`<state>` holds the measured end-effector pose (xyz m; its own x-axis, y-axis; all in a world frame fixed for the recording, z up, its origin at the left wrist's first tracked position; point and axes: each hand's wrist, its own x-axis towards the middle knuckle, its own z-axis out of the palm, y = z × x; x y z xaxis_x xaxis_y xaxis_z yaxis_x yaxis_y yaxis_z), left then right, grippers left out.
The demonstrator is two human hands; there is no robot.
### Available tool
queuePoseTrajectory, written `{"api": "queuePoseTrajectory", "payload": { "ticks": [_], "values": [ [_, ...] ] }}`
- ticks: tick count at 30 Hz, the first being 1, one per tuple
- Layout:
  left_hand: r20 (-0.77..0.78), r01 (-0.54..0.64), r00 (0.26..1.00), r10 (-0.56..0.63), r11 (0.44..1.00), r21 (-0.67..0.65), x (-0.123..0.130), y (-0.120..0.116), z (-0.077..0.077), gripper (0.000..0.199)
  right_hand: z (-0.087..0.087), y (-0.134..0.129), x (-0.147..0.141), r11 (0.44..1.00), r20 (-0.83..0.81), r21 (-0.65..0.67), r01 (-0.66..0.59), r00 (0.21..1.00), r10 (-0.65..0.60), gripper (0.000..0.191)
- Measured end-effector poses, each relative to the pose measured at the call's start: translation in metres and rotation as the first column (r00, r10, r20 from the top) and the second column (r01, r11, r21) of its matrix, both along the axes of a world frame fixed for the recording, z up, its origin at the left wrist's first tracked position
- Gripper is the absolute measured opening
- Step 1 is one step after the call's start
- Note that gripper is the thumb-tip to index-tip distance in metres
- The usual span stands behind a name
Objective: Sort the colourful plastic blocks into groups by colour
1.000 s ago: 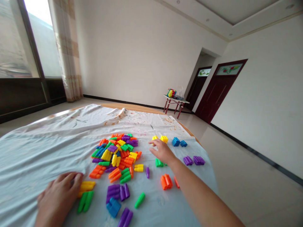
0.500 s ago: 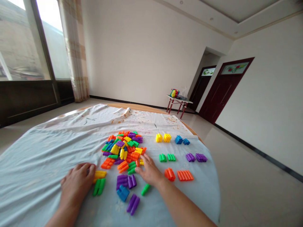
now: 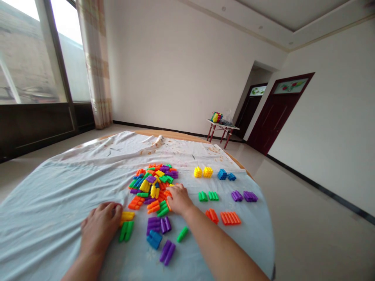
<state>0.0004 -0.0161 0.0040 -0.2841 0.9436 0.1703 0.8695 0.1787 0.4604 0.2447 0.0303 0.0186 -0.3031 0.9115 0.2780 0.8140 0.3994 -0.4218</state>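
A heap of bullet-shaped plastic building blocks (image 3: 150, 189) in orange, green, purple, yellow and blue lies on the tablecloth. My right hand (image 3: 179, 199) is at the heap's right edge, its fingers bent down and drawn together beside orange blocks (image 3: 167, 194). What lies between its fingertips is hidden. To the left, my left hand (image 3: 102, 222) rests on the cloth with curled fingers, close against a yellow block (image 3: 127, 216); its palm side cannot be seen. Just below that is a green block (image 3: 126, 231).
Nearer me lie purple blocks (image 3: 167, 253), a blue block (image 3: 154, 239) and a single green block (image 3: 182, 234). Sorted groups stand at right: yellow (image 3: 208, 172), blue (image 3: 222, 174), green (image 3: 213, 196), purple (image 3: 250, 196) and orange (image 3: 230, 218). The round table's tablecloth (image 3: 67, 191) is wrinkled.
My right hand has moved slightly up, and its spread fingers have drawn in at the heap's edge. My left hand stays by the yellow block. The whole view has shifted a little.
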Motion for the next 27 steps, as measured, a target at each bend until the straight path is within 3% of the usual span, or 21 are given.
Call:
{"api": "queuePoseTrajectory", "payload": {
  "ticks": [4,10,15,23,27],
  "values": [
    [0.003,0.005,1.000,-0.005,1.000,0.012,-0.001,0.000,-0.001,0.048,-0.001,-0.006,0.000,0.999,0.049,-0.040,0.016,0.999,-0.014,0.026],
    [-0.007,0.010,1.000,-0.010,0.999,0.035,-0.001,0.001,-0.002,0.046,-0.007,-0.011,0.012,0.994,-0.226,-0.042,-0.097,0.970,0.085,0.044],
    [-0.003,0.009,1.000,-0.009,0.999,0.033,0.000,0.001,-0.001,0.045,-0.006,-0.018,0.019,0.991,-0.485,-0.126,-0.043,0.874,-0.024,0.042],
    [-0.013,-0.009,1.000,0.009,1.000,0.015,0.000,0.002,-0.001,0.049,-0.005,-0.042,0.023,0.973,-0.677,-0.177,-0.145,0.735,-0.014,0.032],
    [-0.126,0.001,0.992,0.023,0.983,0.186,0.009,-0.004,0.004,0.047,-0.008,-0.050,0.019,0.973,-0.703,-0.179,-0.148,0.711,-0.021,0.031]
  ]
}}
